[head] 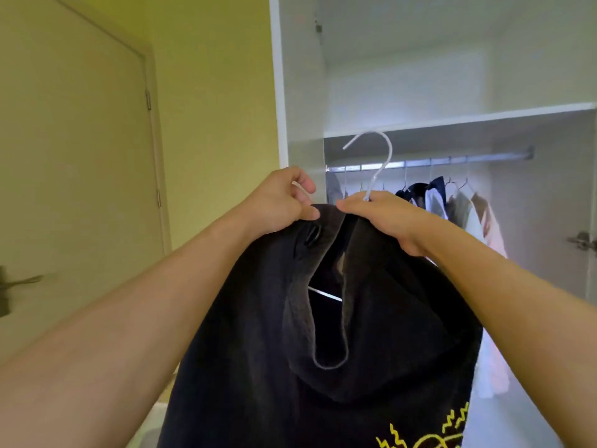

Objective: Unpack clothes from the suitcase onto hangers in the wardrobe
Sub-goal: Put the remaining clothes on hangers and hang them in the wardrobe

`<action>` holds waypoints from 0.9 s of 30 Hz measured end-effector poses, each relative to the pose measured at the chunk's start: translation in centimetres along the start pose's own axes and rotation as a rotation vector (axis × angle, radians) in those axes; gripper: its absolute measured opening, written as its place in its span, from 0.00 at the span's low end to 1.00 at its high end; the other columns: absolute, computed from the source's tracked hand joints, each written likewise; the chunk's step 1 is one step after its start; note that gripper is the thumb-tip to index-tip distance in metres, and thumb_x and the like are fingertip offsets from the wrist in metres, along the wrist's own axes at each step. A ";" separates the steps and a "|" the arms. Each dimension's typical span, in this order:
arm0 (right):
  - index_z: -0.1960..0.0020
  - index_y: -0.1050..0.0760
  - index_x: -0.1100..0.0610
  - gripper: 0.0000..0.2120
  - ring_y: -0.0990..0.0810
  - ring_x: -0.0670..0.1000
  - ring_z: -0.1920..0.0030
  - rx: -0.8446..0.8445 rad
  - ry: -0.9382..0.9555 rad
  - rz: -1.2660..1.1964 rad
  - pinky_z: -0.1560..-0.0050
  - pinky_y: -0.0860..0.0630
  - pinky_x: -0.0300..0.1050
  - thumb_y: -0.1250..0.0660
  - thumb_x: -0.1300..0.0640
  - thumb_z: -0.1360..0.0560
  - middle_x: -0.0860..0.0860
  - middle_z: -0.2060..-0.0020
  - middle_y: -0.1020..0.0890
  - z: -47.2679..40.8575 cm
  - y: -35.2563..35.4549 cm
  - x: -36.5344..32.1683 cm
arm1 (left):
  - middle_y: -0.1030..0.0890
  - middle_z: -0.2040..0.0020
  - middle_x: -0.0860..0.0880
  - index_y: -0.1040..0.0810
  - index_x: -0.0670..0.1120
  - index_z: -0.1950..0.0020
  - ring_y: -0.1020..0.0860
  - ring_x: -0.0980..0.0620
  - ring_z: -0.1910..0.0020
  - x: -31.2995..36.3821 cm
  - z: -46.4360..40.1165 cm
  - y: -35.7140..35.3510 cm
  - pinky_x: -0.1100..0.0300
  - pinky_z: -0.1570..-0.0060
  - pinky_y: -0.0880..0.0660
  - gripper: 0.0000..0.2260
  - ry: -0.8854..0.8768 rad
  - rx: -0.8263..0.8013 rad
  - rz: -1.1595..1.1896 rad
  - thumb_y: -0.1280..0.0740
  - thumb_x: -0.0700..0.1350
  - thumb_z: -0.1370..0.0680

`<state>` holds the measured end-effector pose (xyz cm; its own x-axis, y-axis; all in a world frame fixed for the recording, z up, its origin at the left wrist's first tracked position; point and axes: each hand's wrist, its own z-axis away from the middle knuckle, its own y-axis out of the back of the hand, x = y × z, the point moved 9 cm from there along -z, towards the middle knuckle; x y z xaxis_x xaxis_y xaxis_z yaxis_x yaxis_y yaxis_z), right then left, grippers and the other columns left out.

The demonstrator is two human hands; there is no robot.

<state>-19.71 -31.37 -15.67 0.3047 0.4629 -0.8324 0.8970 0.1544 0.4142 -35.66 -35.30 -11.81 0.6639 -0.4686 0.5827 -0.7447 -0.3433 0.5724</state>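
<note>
Before an open white wardrobe (300, 92), both hands are raised: the left hand (281, 202) pinches the black graphic-print T-shirt (323, 318) at its collar, the right hand (384, 218) grips shirt and, seemingly, the thin white wire hanger (376, 163) inside. Behind, clothes (452, 202) hang from a metal rail (452, 161).

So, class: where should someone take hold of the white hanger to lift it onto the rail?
Probably at the neck of the white hanger, just below the hook, coming from the right, as the right hand does: the hook stands upright and bare above the black garment.
</note>
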 end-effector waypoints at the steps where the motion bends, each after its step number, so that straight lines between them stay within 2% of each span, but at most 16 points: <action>1: 0.45 0.19 0.53 0.13 0.17 0.51 0.48 0.015 -0.005 -0.014 0.44 0.22 0.44 0.32 0.47 0.24 0.52 0.49 0.16 0.2 2.3 0.5 | 0.19 0.58 0.49 0.25 0.47 0.49 0.22 0.54 0.61 1.3 -1.0 -1.6 0.61 0.55 0.25 0.14 -0.016 -0.002 0.006 0.24 0.38 0.30; 3: 0.51 0.18 0.55 0.10 0.15 0.51 0.54 0.026 -0.017 -0.021 0.55 0.20 0.41 0.30 0.49 0.25 0.54 0.54 0.14 0.1 5.5 1.6 | 0.20 0.57 0.49 0.25 0.46 0.47 0.22 0.54 0.60 2.9 -2.4 -4.1 0.61 0.55 0.25 0.14 -0.030 -0.025 -0.006 0.24 0.39 0.29; 4: 0.53 0.18 0.55 0.09 0.15 0.51 0.56 0.034 -0.030 -0.013 0.57 0.20 0.41 0.30 0.50 0.25 0.55 0.55 0.14 -0.1 6.8 2.4 | 0.20 0.56 0.50 0.25 0.46 0.46 0.23 0.55 0.60 3.4 -3.1 -5.5 0.64 0.58 0.26 0.14 -0.036 -0.060 -0.032 0.25 0.41 0.28; 6: 0.55 0.18 0.56 0.09 0.15 0.55 0.54 0.047 -0.053 0.006 0.57 0.21 0.43 0.29 0.51 0.25 0.57 0.56 0.14 -0.8 9.3 4.5 | 0.21 0.53 0.51 0.24 0.47 0.45 0.23 0.57 0.57 3.1 -4.4 -8.3 0.65 0.60 0.29 0.10 -0.014 -0.172 -0.152 0.29 0.43 0.24; 7: 0.55 0.18 0.57 0.09 0.16 0.57 0.53 0.063 -0.075 0.008 0.55 0.20 0.46 0.30 0.51 0.25 0.59 0.55 0.15 -1.3 11.6 6.2 | 0.21 0.52 0.50 0.23 0.46 0.45 0.23 0.55 0.55 2.6 -5.8 -10.9 0.63 0.57 0.28 0.08 0.002 -0.247 -0.231 0.32 0.43 0.23; 9: 0.53 0.19 0.61 0.11 0.16 0.60 0.53 0.060 -0.121 0.002 0.49 0.21 0.53 0.31 0.52 0.24 0.62 0.53 0.16 -1.7 12.9 8.2 | 0.21 0.50 0.46 0.21 0.43 0.45 0.22 0.48 0.50 0.4 -6.3 -13.0 0.54 0.50 0.27 0.09 0.039 -0.335 -0.380 0.38 0.44 0.21; 11: 0.52 0.21 0.62 0.11 0.18 0.60 0.55 0.075 -0.183 0.011 0.47 0.22 0.55 0.32 0.54 0.24 0.65 0.53 0.17 -3.0 15.3 11.5 | 0.20 0.51 0.43 0.21 0.40 0.49 0.22 0.45 0.50 -1.3 -8.6 -16.7 0.51 0.48 0.28 0.13 0.007 -0.336 -0.386 0.42 0.46 0.18; 12: 0.54 0.22 0.60 0.09 0.19 0.59 0.56 0.079 -0.200 0.035 0.49 0.22 0.54 0.33 0.53 0.24 0.65 0.55 0.18 -3.7 16.1 12.8 | 0.21 0.52 0.42 0.21 0.40 0.51 0.22 0.44 0.50 -1.9 -9.4 -18.1 0.52 0.49 0.28 0.14 -0.017 -0.329 -0.373 0.42 0.46 0.18; 14: 0.59 0.22 0.57 0.11 0.19 0.56 0.53 0.080 -0.225 0.104 0.47 0.24 0.49 0.33 0.49 0.25 0.57 0.55 0.17 -5.7 17.7 15.8 | 0.21 0.52 0.40 0.22 0.38 0.51 0.23 0.43 0.51 -3.0 -11.5 -21.7 0.51 0.50 0.28 0.14 -0.050 -0.356 -0.354 0.42 0.46 0.17; 16: 0.54 0.17 0.51 0.13 0.21 0.50 0.45 0.066 -0.233 0.167 0.39 0.29 0.47 0.28 0.42 0.29 0.49 0.47 0.17 -7.2 18.8 17.9 | 0.21 0.51 0.40 0.22 0.38 0.49 0.23 0.42 0.51 -4.1 -13.4 -24.6 0.52 0.51 0.28 0.14 -0.068 -0.408 -0.319 0.42 0.46 0.17; 17: 0.52 0.16 0.49 0.13 0.22 0.48 0.42 0.058 -0.253 0.177 0.37 0.31 0.46 0.27 0.42 0.30 0.47 0.45 0.18 -8.3 19.6 19.1 | 0.20 0.52 0.40 0.21 0.38 0.49 0.23 0.43 0.52 -4.8 -15.1 -26.5 0.52 0.51 0.27 0.14 -0.078 -0.434 -0.296 0.41 0.46 0.17; 20: 0.52 0.17 0.52 0.08 0.24 0.49 0.42 0.052 -0.352 0.165 0.37 0.33 0.44 0.26 0.49 0.28 0.49 0.45 0.19 -12.0 22.3 23.3 | 0.20 0.58 0.43 0.21 0.40 0.54 0.22 0.44 0.57 -7.0 -20.1 -31.3 0.52 0.54 0.26 0.15 -0.060 -0.488 -0.220 0.40 0.49 0.18; 23: 0.52 0.18 0.54 0.07 0.24 0.50 0.42 0.033 -0.410 0.173 0.34 0.33 0.47 0.28 0.51 0.26 0.50 0.46 0.19 -14.9 24.2 25.2 | 0.24 0.63 0.41 0.25 0.37 0.57 0.24 0.44 0.64 -7.3 -23.9 -34.6 0.52 0.59 0.27 0.19 -0.064 -0.546 -0.182 0.39 0.53 0.18; 25: 0.56 0.20 0.53 0.06 0.23 0.51 0.45 0.033 -0.450 0.169 0.40 0.30 0.46 0.30 0.51 0.25 0.50 0.50 0.18 -16.3 25.8 25.1 | 0.21 0.60 0.41 0.24 0.39 0.56 0.22 0.42 0.60 -6.6 -26.6 -36.1 0.49 0.55 0.25 0.19 -0.059 -0.598 -0.164 0.40 0.55 0.18; 27: 0.56 0.20 0.53 0.06 0.22 0.51 0.47 0.067 -0.507 0.148 0.40 0.29 0.47 0.31 0.50 0.25 0.49 0.53 0.19 -17.0 28.3 24.3 | 0.19 0.55 0.45 0.23 0.46 0.51 0.21 0.45 0.55 -5.7 -29.2 -36.7 0.47 0.50 0.24 0.16 -0.038 -0.620 -0.196 0.41 0.57 0.19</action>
<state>7.64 -0.95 -17.93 0.5313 -0.0073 -0.8471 0.8461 0.0552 0.5302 -10.14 3.69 -19.27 0.7722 -0.4774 0.4193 -0.4251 0.1024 0.8993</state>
